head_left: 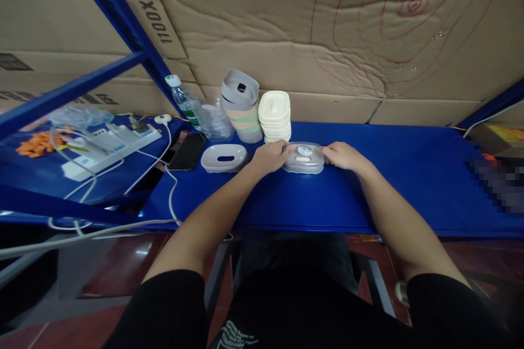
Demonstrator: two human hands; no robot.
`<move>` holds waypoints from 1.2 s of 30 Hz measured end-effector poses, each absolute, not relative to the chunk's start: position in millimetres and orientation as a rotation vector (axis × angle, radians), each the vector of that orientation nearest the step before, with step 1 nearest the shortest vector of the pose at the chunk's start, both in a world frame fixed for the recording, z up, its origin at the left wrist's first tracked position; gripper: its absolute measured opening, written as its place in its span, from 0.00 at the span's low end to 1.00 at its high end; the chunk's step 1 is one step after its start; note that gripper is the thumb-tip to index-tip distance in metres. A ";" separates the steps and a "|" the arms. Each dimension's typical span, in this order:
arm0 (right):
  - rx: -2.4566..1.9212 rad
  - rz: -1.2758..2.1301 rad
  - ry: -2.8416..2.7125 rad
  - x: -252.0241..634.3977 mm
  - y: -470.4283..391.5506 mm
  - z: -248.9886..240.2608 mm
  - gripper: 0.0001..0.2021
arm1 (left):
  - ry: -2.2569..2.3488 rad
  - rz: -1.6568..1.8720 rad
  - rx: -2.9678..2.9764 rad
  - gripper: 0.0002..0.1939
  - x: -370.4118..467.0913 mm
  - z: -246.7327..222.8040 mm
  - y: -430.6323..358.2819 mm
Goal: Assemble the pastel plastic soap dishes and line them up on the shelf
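A small clear-topped plastic box (pixel 304 162) with a round label and a pale oblong tab sits on the blue table in front of me. My left hand (pixel 270 156) grips its left edge, thumb near the top. At the opposite edge my right hand (pixel 343 156) pinches the rim with curled fingers. To the left lies a grey oval dish (pixel 225 157) with an oblong slot in its bottom. Just behind my left hand rises a stack of cream lids (pixel 274 114).
Left of the lids stand stacked grey and pastel containers (pixel 242 114), clear plastic covers (pixel 216 121) and a water bottle (pixel 184 99). A phone (pixel 187 151), white cables and a power strip (pixel 110 147) lie further left. Cardboard (pixel 286 27) walls the back.
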State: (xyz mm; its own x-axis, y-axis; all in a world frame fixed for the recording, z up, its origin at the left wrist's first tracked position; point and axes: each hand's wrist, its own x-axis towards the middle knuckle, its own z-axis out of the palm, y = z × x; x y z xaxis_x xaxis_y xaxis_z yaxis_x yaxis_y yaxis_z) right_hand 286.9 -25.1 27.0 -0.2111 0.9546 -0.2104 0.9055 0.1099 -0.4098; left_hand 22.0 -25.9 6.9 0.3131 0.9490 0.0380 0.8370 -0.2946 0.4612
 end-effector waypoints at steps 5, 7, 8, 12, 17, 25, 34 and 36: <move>-1.868 0.685 -2.287 283.9 -28.3 28.5 0.26 | 1.573 0.432 2.223 0.27 19.7 7.7 -25.3; -1.869 0.674 -2.286 283.0 -29.4 28.5 0.27 | 1.580 0.419 2.230 0.27 18.9 8.8 -25.2; -1.868 0.669 -2.287 282.6 -29.8 28.4 0.27 | 1.584 0.408 2.234 0.27 18.6 9.5 -25.3; -1.856 0.639 -2.301 282.0 -30.0 27.2 0.28 | 1.584 0.372 2.252 0.28 18.3 11.0 -26.0; -1.897 0.500 -2.328 285.3 -29.9 25.9 0.29 | 1.564 0.386 2.267 0.30 16.6 8.4 -24.8; -1.123 0.148 -2.363 282.4 -34.5 16.9 0.26 | 1.388 0.463 2.171 0.29 16.4 11.2 -23.6; -1.519 0.070 -2.329 356.7 2.8 8.1 0.29 | 1.599 0.380 2.348 0.29 13.7 17.3 -27.3; -1.914 -0.052 -2.087 394.6 6.5 10.8 0.29 | 1.661 0.299 2.403 0.29 10.1 27.5 -31.8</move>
State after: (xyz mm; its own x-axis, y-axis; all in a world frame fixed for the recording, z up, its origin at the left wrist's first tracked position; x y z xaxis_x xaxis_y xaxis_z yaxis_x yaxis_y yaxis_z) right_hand 394.6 6.5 10.8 -0.0608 0.9666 0.2489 0.9779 0.1077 -0.1795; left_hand 10.1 -31.8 27.5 0.3466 0.9367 0.0496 0.8952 -0.3461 0.2806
